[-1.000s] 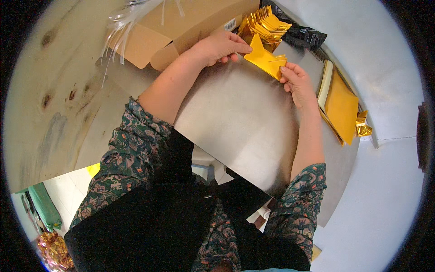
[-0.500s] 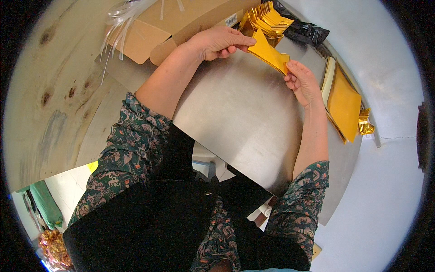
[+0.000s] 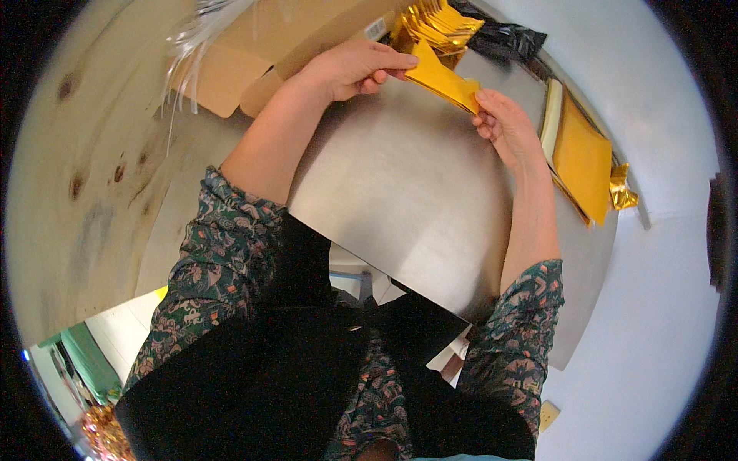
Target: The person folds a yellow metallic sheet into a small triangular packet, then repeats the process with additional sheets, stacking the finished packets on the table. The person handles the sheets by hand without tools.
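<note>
2 patterned dark-green sleeves [image 3: 219, 261]

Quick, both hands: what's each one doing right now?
Left hand: closed, pinching the left end of the gold piece.
Right hand: closed, pinching its right end.

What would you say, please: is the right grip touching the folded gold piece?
Touching. The head view shows the right grip pinching the folded gold piece at its right end, with no gap visible between them.

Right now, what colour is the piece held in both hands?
The piece is golden yellow, showing best in the head view.
</note>
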A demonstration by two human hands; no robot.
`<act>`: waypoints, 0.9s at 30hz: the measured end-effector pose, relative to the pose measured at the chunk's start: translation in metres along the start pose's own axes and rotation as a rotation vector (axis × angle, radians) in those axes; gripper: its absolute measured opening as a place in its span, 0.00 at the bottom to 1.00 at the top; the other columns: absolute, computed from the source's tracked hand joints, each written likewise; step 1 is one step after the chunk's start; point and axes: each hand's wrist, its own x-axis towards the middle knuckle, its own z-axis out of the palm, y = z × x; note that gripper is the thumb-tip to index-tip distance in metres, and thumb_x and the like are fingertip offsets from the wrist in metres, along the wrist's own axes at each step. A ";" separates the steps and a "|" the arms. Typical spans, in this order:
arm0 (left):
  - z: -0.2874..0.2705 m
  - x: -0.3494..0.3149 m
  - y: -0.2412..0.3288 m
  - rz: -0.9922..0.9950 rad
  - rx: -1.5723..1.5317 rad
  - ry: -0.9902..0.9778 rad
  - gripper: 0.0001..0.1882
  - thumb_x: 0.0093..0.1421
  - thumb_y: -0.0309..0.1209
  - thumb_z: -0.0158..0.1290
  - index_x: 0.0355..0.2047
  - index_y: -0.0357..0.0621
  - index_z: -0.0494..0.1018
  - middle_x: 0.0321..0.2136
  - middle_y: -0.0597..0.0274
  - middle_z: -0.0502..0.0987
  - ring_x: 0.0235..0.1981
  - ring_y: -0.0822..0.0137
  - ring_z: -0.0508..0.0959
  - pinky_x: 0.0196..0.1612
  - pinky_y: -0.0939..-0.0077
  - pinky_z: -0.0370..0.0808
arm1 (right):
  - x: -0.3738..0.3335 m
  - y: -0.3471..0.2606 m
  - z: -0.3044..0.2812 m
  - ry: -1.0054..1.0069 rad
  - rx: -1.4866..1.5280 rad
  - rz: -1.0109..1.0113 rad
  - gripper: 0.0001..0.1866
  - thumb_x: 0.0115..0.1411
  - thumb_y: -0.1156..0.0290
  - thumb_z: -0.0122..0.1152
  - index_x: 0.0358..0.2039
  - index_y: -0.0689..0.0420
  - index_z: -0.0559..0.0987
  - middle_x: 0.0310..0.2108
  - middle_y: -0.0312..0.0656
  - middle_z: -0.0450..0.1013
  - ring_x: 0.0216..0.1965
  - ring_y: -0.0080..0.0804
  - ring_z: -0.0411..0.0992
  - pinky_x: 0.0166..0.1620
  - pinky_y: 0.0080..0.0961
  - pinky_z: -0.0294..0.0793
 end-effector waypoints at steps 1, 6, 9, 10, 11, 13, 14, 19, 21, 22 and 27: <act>0.000 0.000 -0.001 0.004 0.001 -0.001 0.12 0.63 0.38 0.60 0.35 0.42 0.76 0.24 0.75 0.72 0.14 0.90 0.62 0.12 0.95 0.57 | 0.000 0.001 -0.002 -0.008 -0.002 0.003 0.12 0.64 0.61 0.63 0.40 0.55 0.78 0.31 0.30 0.73 0.29 0.17 0.72 0.27 0.14 0.67; 0.002 0.001 -0.003 0.024 0.028 -0.009 0.12 0.63 0.39 0.60 0.31 0.45 0.74 0.20 0.80 0.66 0.15 0.90 0.60 0.13 0.96 0.55 | 0.003 0.004 -0.006 -0.054 -0.022 -0.007 0.15 0.64 0.59 0.63 0.42 0.57 0.78 0.31 0.30 0.73 0.29 0.17 0.72 0.28 0.13 0.68; 0.003 0.000 -0.001 0.029 0.007 -0.020 0.12 0.63 0.39 0.60 0.32 0.45 0.74 0.19 0.81 0.65 0.15 0.91 0.60 0.13 0.96 0.56 | 0.003 0.003 -0.006 -0.056 -0.024 -0.030 0.15 0.63 0.59 0.63 0.41 0.57 0.78 0.30 0.29 0.73 0.29 0.16 0.72 0.27 0.12 0.68; 0.003 -0.001 0.000 0.025 0.018 -0.006 0.12 0.63 0.39 0.59 0.32 0.45 0.74 0.19 0.81 0.65 0.15 0.91 0.60 0.13 0.96 0.56 | 0.003 0.003 -0.006 -0.049 -0.026 -0.024 0.14 0.63 0.59 0.63 0.41 0.56 0.78 0.30 0.29 0.73 0.29 0.16 0.73 0.27 0.12 0.68; 0.004 -0.001 0.001 0.020 0.024 0.008 0.12 0.63 0.39 0.59 0.32 0.45 0.74 0.19 0.81 0.65 0.15 0.91 0.60 0.13 0.96 0.56 | 0.004 0.003 -0.006 -0.057 -0.028 -0.021 0.14 0.63 0.58 0.63 0.40 0.56 0.78 0.30 0.29 0.73 0.28 0.15 0.73 0.27 0.11 0.68; 0.005 -0.001 0.001 0.011 0.039 0.020 0.12 0.63 0.39 0.59 0.32 0.45 0.73 0.19 0.81 0.65 0.15 0.90 0.60 0.14 0.96 0.57 | 0.003 0.003 -0.006 -0.059 -0.039 -0.023 0.14 0.63 0.58 0.64 0.40 0.56 0.78 0.30 0.29 0.73 0.28 0.15 0.73 0.27 0.11 0.68; 0.005 -0.001 0.001 0.006 0.051 0.019 0.12 0.63 0.39 0.59 0.32 0.45 0.73 0.19 0.81 0.64 0.15 0.90 0.60 0.14 0.96 0.57 | 0.003 0.002 -0.006 -0.054 -0.048 -0.027 0.14 0.63 0.58 0.64 0.39 0.56 0.78 0.30 0.29 0.73 0.28 0.14 0.73 0.27 0.11 0.68; 0.002 -0.001 0.002 -0.001 0.040 -0.002 0.11 0.64 0.39 0.59 0.33 0.45 0.74 0.20 0.81 0.65 0.16 0.90 0.61 0.14 0.96 0.58 | 0.005 0.003 -0.006 -0.074 -0.041 -0.025 0.15 0.62 0.57 0.65 0.39 0.55 0.79 0.30 0.28 0.74 0.28 0.14 0.73 0.27 0.11 0.69; 0.001 -0.002 0.001 0.012 0.033 -0.026 0.11 0.64 0.39 0.59 0.34 0.45 0.74 0.21 0.80 0.66 0.16 0.90 0.62 0.14 0.96 0.59 | 0.005 0.003 -0.006 -0.064 -0.049 -0.019 0.15 0.62 0.57 0.65 0.40 0.55 0.78 0.30 0.29 0.74 0.28 0.15 0.73 0.27 0.12 0.69; 0.001 -0.001 0.000 0.014 0.031 -0.019 0.11 0.64 0.39 0.59 0.34 0.45 0.74 0.21 0.80 0.66 0.16 0.90 0.62 0.14 0.96 0.59 | 0.005 0.004 -0.006 -0.056 -0.049 -0.015 0.16 0.62 0.56 0.65 0.40 0.55 0.78 0.30 0.29 0.74 0.29 0.15 0.73 0.27 0.12 0.68; 0.001 0.000 0.000 -0.003 0.008 -0.004 0.11 0.64 0.38 0.58 0.33 0.44 0.74 0.21 0.80 0.68 0.16 0.90 0.63 0.14 0.95 0.60 | 0.005 0.002 -0.004 -0.068 -0.090 -0.016 0.16 0.62 0.57 0.65 0.42 0.55 0.78 0.31 0.29 0.73 0.29 0.17 0.72 0.28 0.13 0.68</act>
